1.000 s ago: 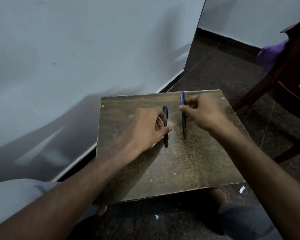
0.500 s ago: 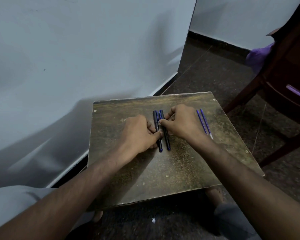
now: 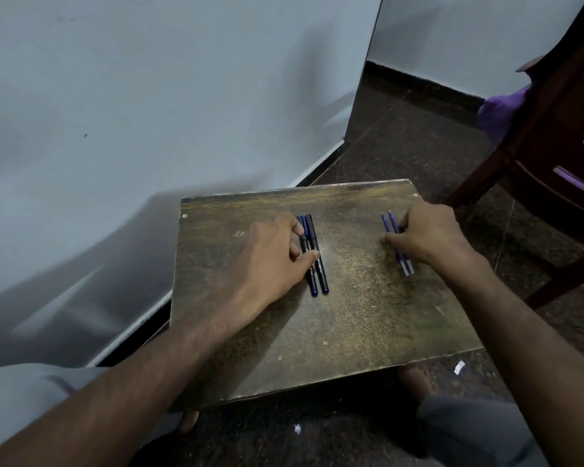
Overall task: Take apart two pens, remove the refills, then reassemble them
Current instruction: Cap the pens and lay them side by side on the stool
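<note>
So half a second back both hands were bunched up on the 2 black pen barrels (image 3: 314,254) mid-board, and now the right hand (image 3: 429,235) has slid out to the 2 blue refills (image 3: 398,244) near the right edge of the wooden board (image 3: 351,332), fingertips curled down onto them. Can't tell if it's actually pinching 1 yet. The left hand (image 3: 273,254) stays put, thumb and fingers loosely closed against the barrels, so I'd guess refills are out and reassembly is starting.

The two black pens (image 3: 317,261) lying side by side on the counter (image 3: 351,332) each carry pale lettering along the barrel. It is too small and blurred to read
</note>
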Demonstrator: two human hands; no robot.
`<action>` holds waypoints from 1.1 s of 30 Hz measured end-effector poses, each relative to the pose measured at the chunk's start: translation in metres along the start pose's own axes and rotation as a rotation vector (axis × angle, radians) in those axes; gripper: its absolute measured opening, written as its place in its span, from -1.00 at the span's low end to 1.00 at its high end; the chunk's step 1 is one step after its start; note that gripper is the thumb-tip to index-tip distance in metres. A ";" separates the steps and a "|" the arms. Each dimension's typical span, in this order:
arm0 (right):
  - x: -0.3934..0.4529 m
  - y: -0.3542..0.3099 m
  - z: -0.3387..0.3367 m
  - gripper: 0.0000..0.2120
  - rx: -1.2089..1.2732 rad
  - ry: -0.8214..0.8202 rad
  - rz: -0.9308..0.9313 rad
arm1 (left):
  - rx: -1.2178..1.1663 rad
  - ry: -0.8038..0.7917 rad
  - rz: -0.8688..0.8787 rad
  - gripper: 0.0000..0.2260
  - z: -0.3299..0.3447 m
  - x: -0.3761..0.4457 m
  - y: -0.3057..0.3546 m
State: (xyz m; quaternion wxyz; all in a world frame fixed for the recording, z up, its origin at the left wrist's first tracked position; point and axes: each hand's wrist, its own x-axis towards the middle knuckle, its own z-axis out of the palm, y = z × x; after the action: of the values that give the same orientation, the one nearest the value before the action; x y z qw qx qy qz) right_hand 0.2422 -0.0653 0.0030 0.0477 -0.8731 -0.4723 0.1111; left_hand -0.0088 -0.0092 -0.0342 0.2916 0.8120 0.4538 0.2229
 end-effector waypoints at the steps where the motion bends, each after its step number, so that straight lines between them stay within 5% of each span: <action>1: -0.001 0.000 0.001 -0.66 -0.003 0.018 -0.014 | 0.007 0.002 0.008 -0.69 0.001 0.000 0.000; 9: -0.006 -0.019 0.005 -0.93 0.004 0.033 -0.091 | -0.024 -0.014 -0.017 -0.66 0.005 0.003 -0.002; 33: -0.029 -0.062 0.033 -0.83 0.313 0.079 -0.296 | 0.027 -0.051 -0.006 -0.64 -0.001 0.001 0.005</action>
State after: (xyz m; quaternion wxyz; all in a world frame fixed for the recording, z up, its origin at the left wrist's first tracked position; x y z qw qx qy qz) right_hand 0.1685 -0.0558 -0.0135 0.2170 -0.7798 -0.5701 0.1407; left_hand -0.0058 -0.0100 -0.0302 0.2927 0.8200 0.4516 0.1950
